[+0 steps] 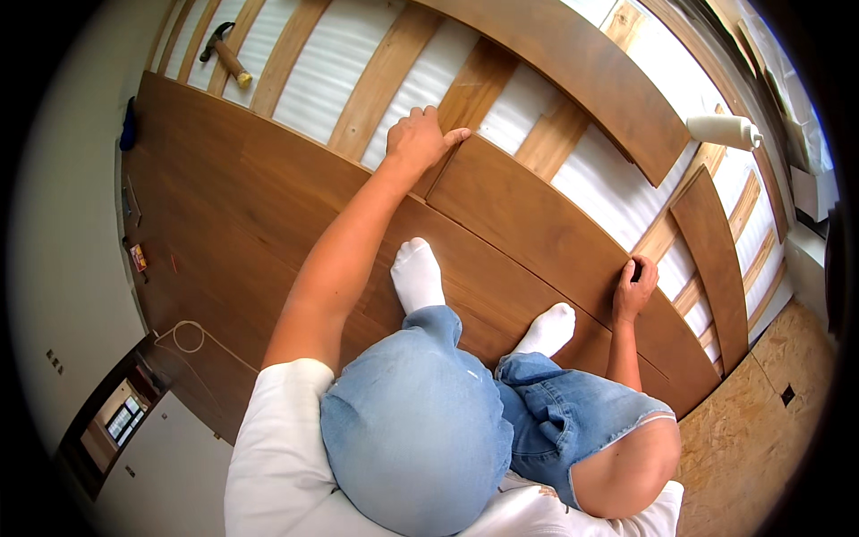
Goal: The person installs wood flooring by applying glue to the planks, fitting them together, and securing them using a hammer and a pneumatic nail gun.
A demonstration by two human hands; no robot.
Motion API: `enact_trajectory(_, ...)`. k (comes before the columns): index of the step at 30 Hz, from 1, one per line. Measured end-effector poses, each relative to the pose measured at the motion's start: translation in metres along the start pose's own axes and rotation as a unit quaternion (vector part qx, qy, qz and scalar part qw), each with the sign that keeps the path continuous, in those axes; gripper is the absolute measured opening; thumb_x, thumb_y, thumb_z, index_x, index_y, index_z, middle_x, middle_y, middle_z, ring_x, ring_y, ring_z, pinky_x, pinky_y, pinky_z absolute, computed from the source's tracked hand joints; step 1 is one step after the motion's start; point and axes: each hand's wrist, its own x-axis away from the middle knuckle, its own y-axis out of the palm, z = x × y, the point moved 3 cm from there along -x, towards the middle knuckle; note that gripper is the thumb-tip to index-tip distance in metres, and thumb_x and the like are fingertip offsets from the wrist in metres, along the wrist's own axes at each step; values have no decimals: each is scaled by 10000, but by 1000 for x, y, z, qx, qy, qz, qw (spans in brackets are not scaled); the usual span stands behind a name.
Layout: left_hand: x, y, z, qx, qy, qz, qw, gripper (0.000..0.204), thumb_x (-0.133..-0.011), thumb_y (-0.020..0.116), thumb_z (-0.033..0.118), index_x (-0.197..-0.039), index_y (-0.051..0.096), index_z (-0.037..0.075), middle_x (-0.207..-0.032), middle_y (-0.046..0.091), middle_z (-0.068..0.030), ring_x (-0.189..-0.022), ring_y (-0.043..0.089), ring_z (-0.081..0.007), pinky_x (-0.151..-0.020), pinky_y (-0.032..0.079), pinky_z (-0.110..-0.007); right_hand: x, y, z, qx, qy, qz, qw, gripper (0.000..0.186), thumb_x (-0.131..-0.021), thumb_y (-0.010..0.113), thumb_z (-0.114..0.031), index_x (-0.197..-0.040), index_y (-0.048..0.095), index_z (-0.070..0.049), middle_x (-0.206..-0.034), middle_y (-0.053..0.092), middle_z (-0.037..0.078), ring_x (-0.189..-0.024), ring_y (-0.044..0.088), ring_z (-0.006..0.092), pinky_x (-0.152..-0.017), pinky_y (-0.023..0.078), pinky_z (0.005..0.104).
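A long brown floorboard [528,201] lies along the far edge of the laid wooden floor [242,206], a thin dark seam between them. At its left end is my left hand [418,141], fingers bent down and thumb stretched onto the board's corner; the fingertips are hidden. My right hand [634,291] curls its fingers over the far edge, toward the right end. Both my white-socked feet [418,276] stand on the laid boards just on the near side of it.
Wooden battens [380,76] cross white foam sheeting [335,67] beyond the boards. A claw hammer [226,58] lies at far left. Loose boards [713,242] and a white bottle [725,132] are at right. A pale cord [192,336] loops on the floor at left; bare chipboard [752,430] is lower right.
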Motion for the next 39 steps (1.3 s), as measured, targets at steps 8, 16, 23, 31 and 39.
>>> enact_trajectory(8, 5, 13, 8, 26, 36, -12, 999, 903, -911, 504, 793, -1249, 575, -42, -1192, 650, -263, -1105, 655, -414, -929, 533, -495, 2, 9, 8, 19, 10, 33, 999, 145, -919, 628, -142, -1038, 643, -61, -1078, 628, 103, -1065, 558, 311, -987, 427, 443)
enact_trajectory(16, 1, -1, 0, -4, 57, -31, 998, 892, -896, 498, 807, -1199, 607, -25, -1136, 689, -247, -1063, 682, -394, -901, 545, -501, -2, 6, -2, -9, -37, 41, 998, 118, -896, 624, -125, -966, 647, -33, -967, 641, 145, -951, 584, 348, -892, 451, 473)
enact_trajectory(23, -46, -40, -152, 153, -98, 252, 951, 505, -952, 644, 515, -1114, 633, 38, -1106, 691, -231, -1036, 662, -426, -875, 521, -519, 3, -5, -12, -27, -29, -23, 999, 128, -943, 604, -87, -1047, 635, -18, -1049, 633, 128, -1047, 566, 320, -970, 439, 440)
enact_trajectory(31, -140, -100, -367, 70, -375, 276, 882, 772, -906, 702, 526, -1321, 521, -100, -1337, 568, -326, -1228, 599, -455, -1049, 497, -516, -38, -32, -9, -81, 156, -135, 975, 154, -925, 624, -16, -1076, 652, -9, -1060, 640, 142, -1040, 608, 318, -947, 478, 424)
enact_trajectory(39, -195, -124, -498, 235, -402, 249, 849, 479, -858, 677, 268, -1189, 673, -79, -1128, 725, -254, -1008, 715, -420, -868, 571, -496, -191, 25, -228, 124, -360, -129, 916, 585, -829, 747, -135, -1384, 570, -80, -1417, 522, 168, -1371, 455, 371, -1157, 380, 526)
